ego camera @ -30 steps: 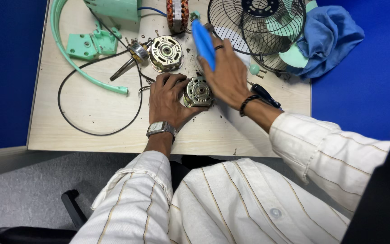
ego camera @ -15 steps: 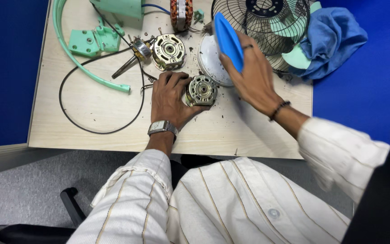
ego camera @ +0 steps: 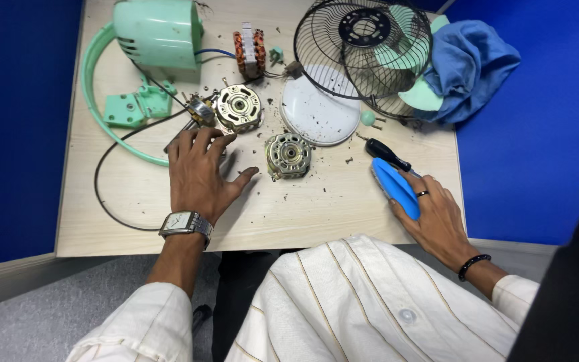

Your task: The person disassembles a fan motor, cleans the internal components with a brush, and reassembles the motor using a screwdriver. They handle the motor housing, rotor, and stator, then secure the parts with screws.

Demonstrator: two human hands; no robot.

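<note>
Your fan lay fully stripped: the black wire fan guard (ego camera: 363,53) and mint-green plastic motor housing (ego camera: 157,32) sat far beyond your fingertips, reassembly all ahead, I'd judge. Your left hand (ego camera: 199,174) rested flat, fingers spread, gripping nothing, the round brass-coloured metal motor end plate (ego camera: 288,155) just right of its thumb. Your right hand (ego camera: 437,218) clasped the blue oval plastic brush (ego camera: 395,188). No packages or signs showed.

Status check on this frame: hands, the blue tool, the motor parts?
Left hand flat on table, empty. Right hand grips blue screwdriver at table edge. Motor part lies free between the hands. Debris scattered around it.
</note>
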